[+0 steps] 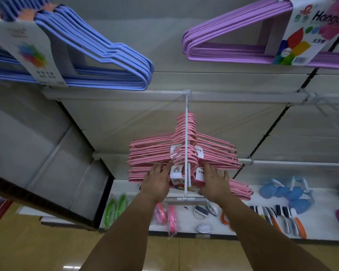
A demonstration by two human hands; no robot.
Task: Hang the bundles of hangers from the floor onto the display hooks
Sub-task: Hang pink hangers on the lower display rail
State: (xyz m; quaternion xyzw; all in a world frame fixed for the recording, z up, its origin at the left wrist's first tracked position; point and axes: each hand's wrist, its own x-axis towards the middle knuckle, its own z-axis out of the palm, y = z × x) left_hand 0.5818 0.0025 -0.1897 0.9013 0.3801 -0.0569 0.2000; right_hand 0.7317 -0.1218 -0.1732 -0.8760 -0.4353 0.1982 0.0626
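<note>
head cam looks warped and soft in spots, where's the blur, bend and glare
Head view: wide-angle bend bows the shelf rails and tilts the shelving; the blue hangers and purple hangers near the lens are soft, the pink hanger bundles sharper; faint glare streaks on the floor; lighting flat.

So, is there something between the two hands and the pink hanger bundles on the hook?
Nothing visible. The left hand and right hand already rest on the front pink hanger bundle, either side of the white display hook.
</note>
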